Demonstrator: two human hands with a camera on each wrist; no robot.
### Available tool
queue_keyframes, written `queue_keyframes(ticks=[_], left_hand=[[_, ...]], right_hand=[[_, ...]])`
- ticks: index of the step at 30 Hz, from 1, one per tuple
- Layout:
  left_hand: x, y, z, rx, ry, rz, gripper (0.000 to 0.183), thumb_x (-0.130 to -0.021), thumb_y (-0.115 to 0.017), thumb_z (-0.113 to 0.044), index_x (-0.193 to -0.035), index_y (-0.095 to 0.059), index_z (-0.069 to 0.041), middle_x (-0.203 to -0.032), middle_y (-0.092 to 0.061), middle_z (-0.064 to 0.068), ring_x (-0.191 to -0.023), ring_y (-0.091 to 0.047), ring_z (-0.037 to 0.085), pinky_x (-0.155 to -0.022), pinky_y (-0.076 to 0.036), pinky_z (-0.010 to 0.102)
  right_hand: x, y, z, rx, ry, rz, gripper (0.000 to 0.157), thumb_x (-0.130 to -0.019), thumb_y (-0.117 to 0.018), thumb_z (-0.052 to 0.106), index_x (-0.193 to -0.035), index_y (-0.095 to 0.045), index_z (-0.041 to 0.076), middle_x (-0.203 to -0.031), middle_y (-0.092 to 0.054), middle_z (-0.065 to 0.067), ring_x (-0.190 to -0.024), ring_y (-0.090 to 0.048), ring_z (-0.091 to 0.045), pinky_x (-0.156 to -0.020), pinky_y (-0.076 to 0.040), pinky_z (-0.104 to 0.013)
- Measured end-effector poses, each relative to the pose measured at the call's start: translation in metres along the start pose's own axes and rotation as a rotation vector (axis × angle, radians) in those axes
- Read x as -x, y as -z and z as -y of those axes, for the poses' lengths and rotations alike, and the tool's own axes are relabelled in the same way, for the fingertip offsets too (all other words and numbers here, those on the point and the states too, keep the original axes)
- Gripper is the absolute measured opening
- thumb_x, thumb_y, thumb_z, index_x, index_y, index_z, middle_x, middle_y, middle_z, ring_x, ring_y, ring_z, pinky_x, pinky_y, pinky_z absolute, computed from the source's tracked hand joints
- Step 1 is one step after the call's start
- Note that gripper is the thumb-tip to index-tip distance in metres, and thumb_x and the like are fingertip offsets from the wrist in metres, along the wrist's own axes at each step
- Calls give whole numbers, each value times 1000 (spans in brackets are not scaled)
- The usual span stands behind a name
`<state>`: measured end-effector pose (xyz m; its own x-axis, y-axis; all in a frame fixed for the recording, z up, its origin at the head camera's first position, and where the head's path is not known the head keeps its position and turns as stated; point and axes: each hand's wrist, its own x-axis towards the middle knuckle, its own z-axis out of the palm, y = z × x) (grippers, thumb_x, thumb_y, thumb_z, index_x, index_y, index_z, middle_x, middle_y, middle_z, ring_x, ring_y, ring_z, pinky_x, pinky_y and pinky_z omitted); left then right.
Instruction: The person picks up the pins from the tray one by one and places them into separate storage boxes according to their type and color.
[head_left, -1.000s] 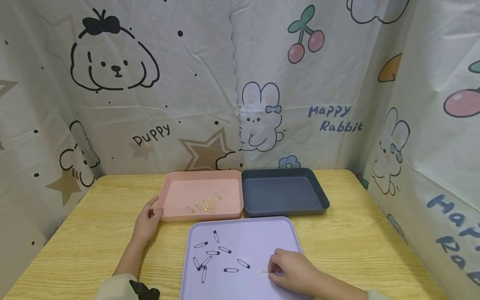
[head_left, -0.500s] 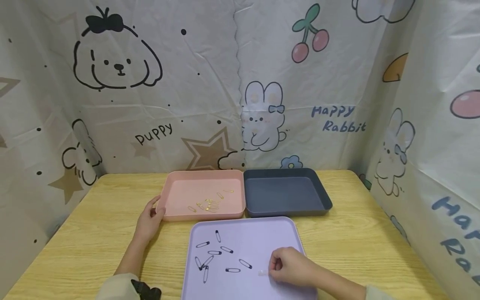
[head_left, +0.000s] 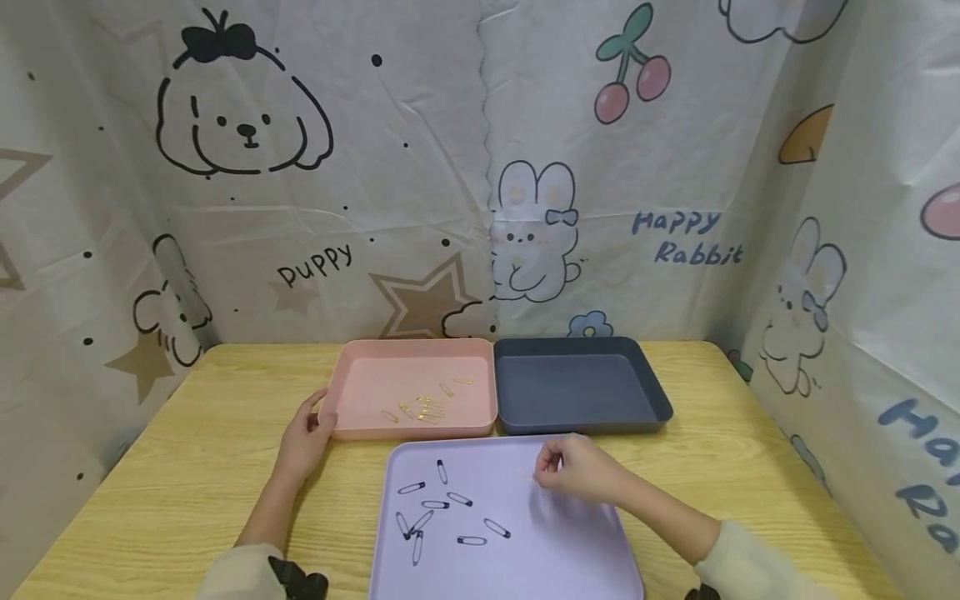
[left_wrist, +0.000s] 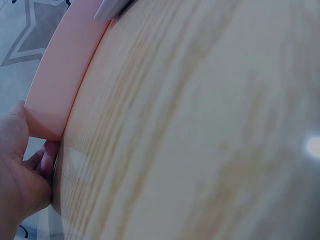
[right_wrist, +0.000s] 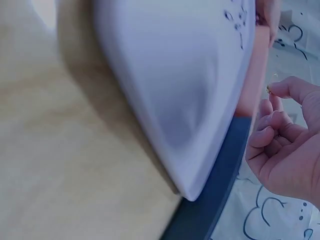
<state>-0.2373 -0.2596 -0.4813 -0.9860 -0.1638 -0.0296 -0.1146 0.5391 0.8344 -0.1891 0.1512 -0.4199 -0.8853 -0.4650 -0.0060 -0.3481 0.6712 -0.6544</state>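
Observation:
My left hand point(head_left: 302, 443) holds the near left corner of the pink tray point(head_left: 382, 371), its thumb and fingers set about the corner. Several gold safety pins point(head_left: 429, 410) lie in that tray. Above the far right part of the lilac tray point(head_left: 562, 550), my right hand point(head_left: 581, 471) pinches a small gold safety pin point(right_wrist: 268, 90) between thumb and fingertips; most of it is hidden or too faint to make out. Several black safety pins point(head_left: 472, 541) are scattered over the left half of the lilac tray, some of them overlapping.
A dark blue tray point(head_left: 573, 383) stands against the right side of the pink one, with the lilac tray just in front of both. All rest on a wooden table point(head_left: 217, 433). A printed cloth point(head_left: 412, 192) hangs behind and along the sides.
My right hand has lifted the gold safety pin off the lilac tray and moved away from me toward its far edge. The left hand stays at the pink tray; the view has shifted slightly.

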Motion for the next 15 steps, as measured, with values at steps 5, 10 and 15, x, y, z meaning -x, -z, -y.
queue_keyframes(ticks=[5, 10, 15], left_hand=[[1, 0, -2, 1, -3, -6, 55, -98, -42, -31, -148, -26, -15, -117, -48, 18, -94, -43, 21, -74, -38, 27], [-1, -1, -1, 5, -2, -11, 55, -97, -43, -30, -148, -27, -16, -114, -48, 16, -92, -42, 20, -73, -38, 26], [-2, -1, 0, 0, 1, -14, 55, -97, -43, -32, -148, -27, -16, -116, -49, 17, -95, -44, 21, -75, -39, 26]], right_hand=[[-24, 14, 2, -4, -24, -20, 4, -79, -65, 11, -75, -64, 10, -67, -55, 4, -62, -47, -9, -58, -40, -22], [-48, 23, 7, -28, -51, -43, 6, -80, -65, 12, -76, -66, 9, -69, -58, 2, -62, -49, -11, -59, -43, -25], [-72, 29, 15, -33, -64, -70, 7, -80, -66, 14, -77, -66, 7, -71, -60, 0, -61, -49, -11, -59, -42, -25]])
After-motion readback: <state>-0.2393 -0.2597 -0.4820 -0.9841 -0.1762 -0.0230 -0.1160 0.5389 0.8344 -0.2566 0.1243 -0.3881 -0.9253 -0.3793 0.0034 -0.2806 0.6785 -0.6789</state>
